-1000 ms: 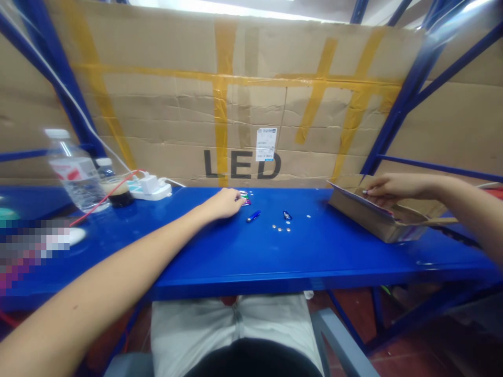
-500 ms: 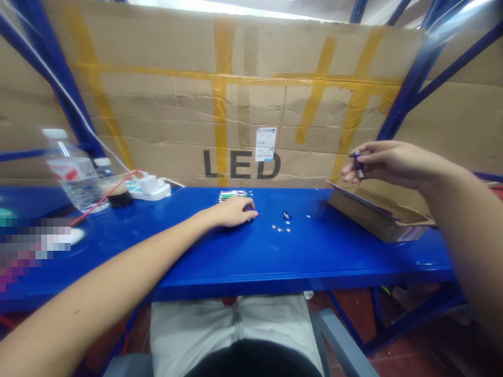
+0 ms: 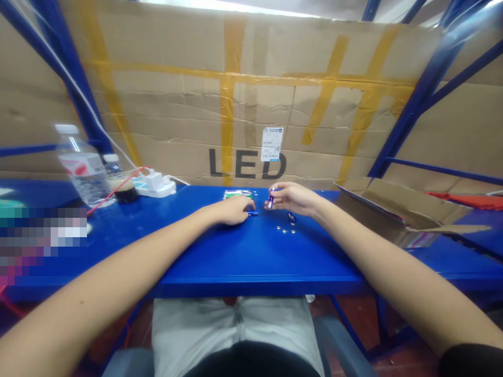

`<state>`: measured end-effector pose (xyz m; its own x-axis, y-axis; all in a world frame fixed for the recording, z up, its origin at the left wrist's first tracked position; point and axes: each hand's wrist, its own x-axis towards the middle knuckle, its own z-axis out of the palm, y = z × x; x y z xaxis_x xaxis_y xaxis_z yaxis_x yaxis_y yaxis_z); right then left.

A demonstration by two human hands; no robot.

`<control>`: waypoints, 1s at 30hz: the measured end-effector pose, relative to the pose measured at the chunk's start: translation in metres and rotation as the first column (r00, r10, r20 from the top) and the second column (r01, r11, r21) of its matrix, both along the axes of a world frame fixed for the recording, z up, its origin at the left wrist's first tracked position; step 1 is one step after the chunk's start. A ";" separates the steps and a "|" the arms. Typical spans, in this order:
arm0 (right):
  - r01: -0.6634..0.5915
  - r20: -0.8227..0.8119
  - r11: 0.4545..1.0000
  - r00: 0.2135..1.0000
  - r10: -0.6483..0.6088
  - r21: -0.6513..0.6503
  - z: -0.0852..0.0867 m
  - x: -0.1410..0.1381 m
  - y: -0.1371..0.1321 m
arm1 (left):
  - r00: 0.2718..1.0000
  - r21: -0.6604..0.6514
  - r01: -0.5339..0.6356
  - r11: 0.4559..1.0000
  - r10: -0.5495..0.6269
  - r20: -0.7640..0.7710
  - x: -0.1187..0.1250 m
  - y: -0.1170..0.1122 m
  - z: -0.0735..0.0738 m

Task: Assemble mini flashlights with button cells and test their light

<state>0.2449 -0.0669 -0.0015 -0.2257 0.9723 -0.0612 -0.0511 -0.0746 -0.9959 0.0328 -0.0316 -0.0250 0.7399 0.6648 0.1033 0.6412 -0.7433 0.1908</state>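
Note:
My left hand (image 3: 231, 210) rests on the blue table (image 3: 251, 251) with its fingers closed over a small blue stick-shaped piece (image 3: 253, 213). My right hand (image 3: 293, 198) hovers just to its right and pinches a small purple piece (image 3: 270, 199) between thumb and fingers. Below the right hand lie a dark blue piece (image 3: 291, 216) and several small round metal discs (image 3: 284, 230). A row of small coloured pieces (image 3: 237, 194) lies just behind my left hand.
An open cardboard box (image 3: 396, 209) sits at the right of the table. At the left stand a water bottle (image 3: 80, 167), a dark cup (image 3: 124, 188) and a white power strip (image 3: 155, 184) with a red wire. A cardboard sheet marked LED (image 3: 247, 163) closes the back.
My right hand came from the cardboard box with the purple piece and moved left and down to the table middle. My left hand slid from the coloured row onto the blue stick piece.

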 end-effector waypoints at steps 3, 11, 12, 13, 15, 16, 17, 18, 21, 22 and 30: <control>0.009 0.019 1.000 1.000 -0.009 0.000 -0.004 0.008 0.000 | 1.000 -0.021 -0.003 1.000 0.004 0.029 -0.002 0.000 0.001; 0.053 0.179 0.990 0.981 -0.076 0.131 -0.013 0.020 0.009 | 0.997 -0.021 -0.025 0.999 0.026 0.079 -0.001 -0.006 0.002; 0.056 0.234 0.985 0.968 -0.093 0.162 -0.015 0.022 0.011 | 0.997 -0.026 -0.025 0.999 0.027 0.071 -0.001 -0.006 0.001; 0.054 0.298 0.979 0.948 -0.112 0.197 -0.016 0.024 0.012 | 0.998 -0.034 -0.022 0.999 0.024 0.063 -0.001 -0.005 0.001; 0.023 0.449 0.964 0.882 -0.145 0.266 -0.019 0.028 0.013 | 0.999 -0.047 -0.015 0.999 0.017 0.051 -0.002 -0.005 0.001; -0.002 0.529 0.956 0.834 -0.161 0.293 -0.020 0.029 0.014 | 0.999 -0.046 -0.012 0.999 0.014 0.049 -0.002 -0.004 0.000; -0.025 0.602 0.949 0.778 -0.178 0.314 -0.021 0.030 0.014 | 0.999 -0.038 -0.007 0.999 0.009 0.052 -0.002 -0.004 -0.001; -0.046 0.663 0.944 0.722 -0.195 0.328 -0.021 0.030 0.014 | 0.998 -0.025 -0.002 1.000 0.003 0.062 -0.002 -0.004 -0.002; -0.100 0.764 0.938 0.612 -0.204 0.331 -0.023 0.027 0.014 | 0.993 0.018 0.016 1.000 -0.018 0.120 0.005 -0.004 -0.006; -0.117 0.776 0.937 0.600 -0.197 0.328 -0.022 0.024 0.012 | 0.990 0.032 0.021 0.999 -0.025 0.136 0.008 -0.005 -0.008; 0.086 0.633 0.759 0.496 -0.595 0.646 0.055 0.050 -0.061 | 0.991 0.112 0.038 0.993 -0.052 0.125 0.020 -0.008 -0.014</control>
<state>0.2952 -0.1282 0.0539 0.0248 0.8881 0.4590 0.8290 0.2383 -0.5059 0.0525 -0.0392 -0.0392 0.7450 0.6106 0.2686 0.5822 -0.7918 0.1848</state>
